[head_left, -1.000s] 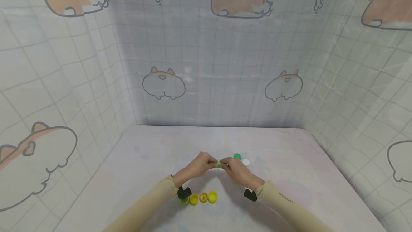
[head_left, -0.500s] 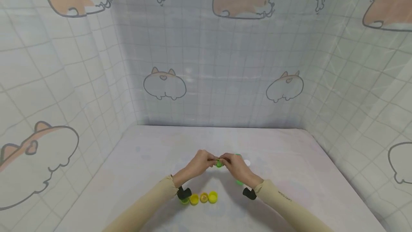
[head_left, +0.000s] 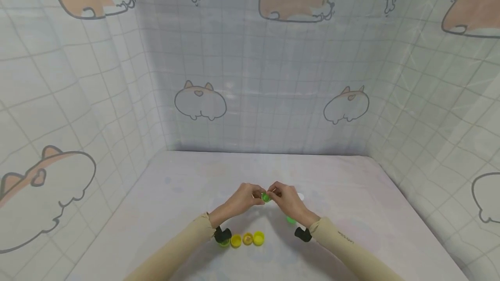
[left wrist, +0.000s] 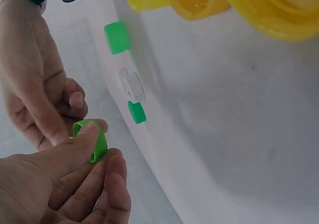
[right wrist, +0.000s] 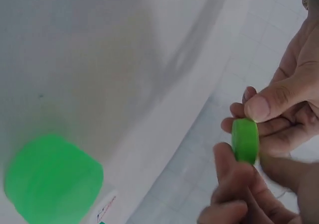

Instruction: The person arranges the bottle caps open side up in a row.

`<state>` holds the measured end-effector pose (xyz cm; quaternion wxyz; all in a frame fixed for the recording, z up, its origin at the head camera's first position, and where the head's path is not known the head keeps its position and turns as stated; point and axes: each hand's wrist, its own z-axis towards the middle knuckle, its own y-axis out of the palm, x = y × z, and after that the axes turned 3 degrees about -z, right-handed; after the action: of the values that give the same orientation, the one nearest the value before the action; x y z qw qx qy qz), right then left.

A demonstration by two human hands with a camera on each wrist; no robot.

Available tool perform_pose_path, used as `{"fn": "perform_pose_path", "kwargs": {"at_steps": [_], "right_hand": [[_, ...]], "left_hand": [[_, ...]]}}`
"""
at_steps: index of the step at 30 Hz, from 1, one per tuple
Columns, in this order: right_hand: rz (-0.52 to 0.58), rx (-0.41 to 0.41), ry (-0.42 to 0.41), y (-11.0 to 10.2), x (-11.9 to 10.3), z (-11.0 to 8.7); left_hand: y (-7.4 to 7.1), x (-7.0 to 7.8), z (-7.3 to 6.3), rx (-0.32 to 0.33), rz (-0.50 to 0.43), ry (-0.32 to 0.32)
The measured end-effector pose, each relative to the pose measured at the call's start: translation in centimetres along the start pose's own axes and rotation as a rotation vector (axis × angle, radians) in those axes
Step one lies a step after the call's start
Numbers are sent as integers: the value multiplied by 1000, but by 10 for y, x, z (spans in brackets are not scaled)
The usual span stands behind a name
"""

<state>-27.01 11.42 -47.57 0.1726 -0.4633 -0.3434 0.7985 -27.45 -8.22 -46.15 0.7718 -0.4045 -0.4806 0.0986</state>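
Between both hands, above the table, is a small bright green bottle cap (head_left: pixel 266 197), its hollow side showing in the head view. My left hand (head_left: pixel 246 196) pinches it, the thumb lying across its side wall (left wrist: pixel 99 147) in the left wrist view. Opposite, my right hand (head_left: pixel 288 200) holds the cap's other side between thumb and fingertips. Those right fingers (right wrist: pixel 232 179) are blurred in the right wrist view. A light green cap (head_left: pixel 291 220) stands on the table beneath the right wrist. A white cap (head_left: pixel 300 196) shows just past the right hand.
Near the left forearm is a row of caps: a green one (head_left: pixel 224 243) partly covered by the wrist camera, a yellow one (head_left: pixel 236 241), an orange-yellow one (head_left: pixel 248 239) and another yellow one (head_left: pixel 258 238). A darker green cap (left wrist: pixel 136 112) stands by the white one.
Both hands have risen slightly, and the cap has turned so its hollow faces the head camera. My right hand now covers the dark green cap; the light green one has come into view.
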Motion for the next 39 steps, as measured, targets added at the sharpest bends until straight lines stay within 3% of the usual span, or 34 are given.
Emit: {"fn": "perform_pose_path", "kwargs": {"at_steps": [6, 10, 17, 29, 39], "right_hand": [[-36, -90, -46, -3, -1, -3], [-70, -107, -33, -2, -2, -4], [-177, -60, -13, -1, -7, -6], [-234, -72, -19, -4, -13, -7], [-270, -57, -51, -19, -28, -10]], "left_hand": [[-2, -1, -1, -46, 18, -50], [-1, -4, -2, -79, 42, -76], [-1, -3, -5, -67, 34, -30], [-3, 2, -9, -66, 65, 17], [-9, 19, -14, -27, 83, 37]]}}
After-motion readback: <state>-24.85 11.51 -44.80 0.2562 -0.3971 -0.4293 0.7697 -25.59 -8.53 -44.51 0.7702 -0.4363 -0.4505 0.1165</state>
